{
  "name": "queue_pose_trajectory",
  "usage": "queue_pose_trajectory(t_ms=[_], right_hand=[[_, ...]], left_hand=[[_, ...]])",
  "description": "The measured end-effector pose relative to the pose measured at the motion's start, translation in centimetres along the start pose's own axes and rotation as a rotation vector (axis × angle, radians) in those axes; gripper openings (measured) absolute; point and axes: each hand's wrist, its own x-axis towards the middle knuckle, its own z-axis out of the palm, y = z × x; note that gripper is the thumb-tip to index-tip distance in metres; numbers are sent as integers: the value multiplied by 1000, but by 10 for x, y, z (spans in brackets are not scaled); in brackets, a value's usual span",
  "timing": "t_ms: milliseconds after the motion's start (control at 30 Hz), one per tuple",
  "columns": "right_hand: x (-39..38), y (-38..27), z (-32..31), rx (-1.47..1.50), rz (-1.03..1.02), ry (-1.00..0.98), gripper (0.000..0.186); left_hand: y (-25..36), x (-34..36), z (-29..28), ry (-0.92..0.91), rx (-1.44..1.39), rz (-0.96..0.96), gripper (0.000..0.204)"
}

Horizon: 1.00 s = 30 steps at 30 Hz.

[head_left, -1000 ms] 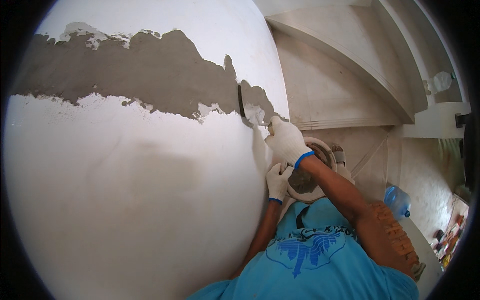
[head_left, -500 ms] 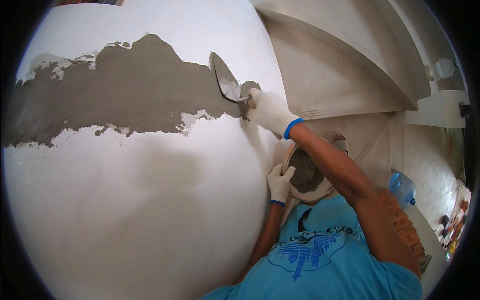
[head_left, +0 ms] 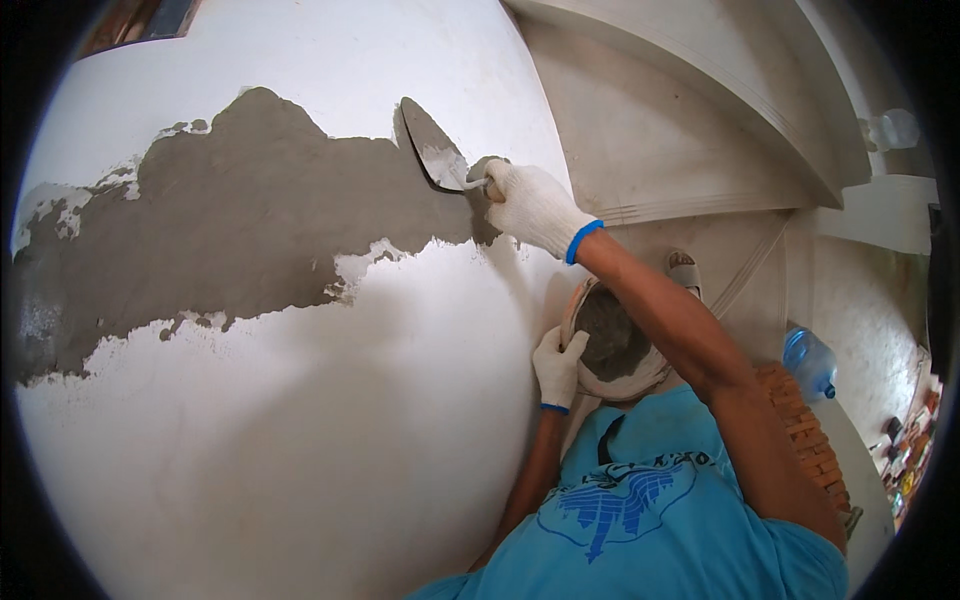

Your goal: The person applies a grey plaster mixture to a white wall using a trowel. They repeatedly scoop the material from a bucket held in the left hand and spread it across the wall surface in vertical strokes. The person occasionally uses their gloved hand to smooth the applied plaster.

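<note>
My right hand [head_left: 535, 208], in a white knit glove with a blue cuff, is closed on the handle of a metal trowel [head_left: 436, 152]. The blade lies against a broad band of grey wet mortar [head_left: 250, 210] across the white wall [head_left: 250, 440], near the band's upper edge at its right end. My left hand [head_left: 558, 366], also gloved, grips the rim of a round bucket [head_left: 662, 372] holding grey mortar [head_left: 608, 335]. My right forearm crosses over part of the bucket.
Steps and ledges [head_left: 680, 130] curve at the upper right. A sandalled foot [head_left: 683, 275] shows behind the bucket. At the right are a blue water jug [head_left: 808, 360], stacked orange bricks [head_left: 800, 430] and small scattered items [head_left: 905, 450]. A clear container [head_left: 892, 130] sits on a ledge.
The trowel and my right hand have moved up and left along the mortar. The view has shifted, so the mortar band sits lower at the left. My left hand remains at the bucket.
</note>
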Motion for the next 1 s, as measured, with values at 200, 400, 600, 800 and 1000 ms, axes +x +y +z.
queue_pose_trajectory(t_ms=[200, 400, 600, 800, 1000], right_hand=[[-40, 12, 2, -14, -64, -92, 14], [-5, 7, -10, 99, -9, 13, 18], [-1, 17, 2, -38, -117, -46, 22], [-30, 22, -12, -26, -119, -80, 24], [11, 9, -15, 18, -72, -102, 23]], left_hand=[[0, 2, 3, 28, -9, -19, 28], [2, 0, 0, 27, 47, -38, 30], [7, 4, 5, 48, 37, -26, 27], [8, 1, 5, 72, 66, -27, 23], [18, 0, 7, 75, 33, -38, 21]])
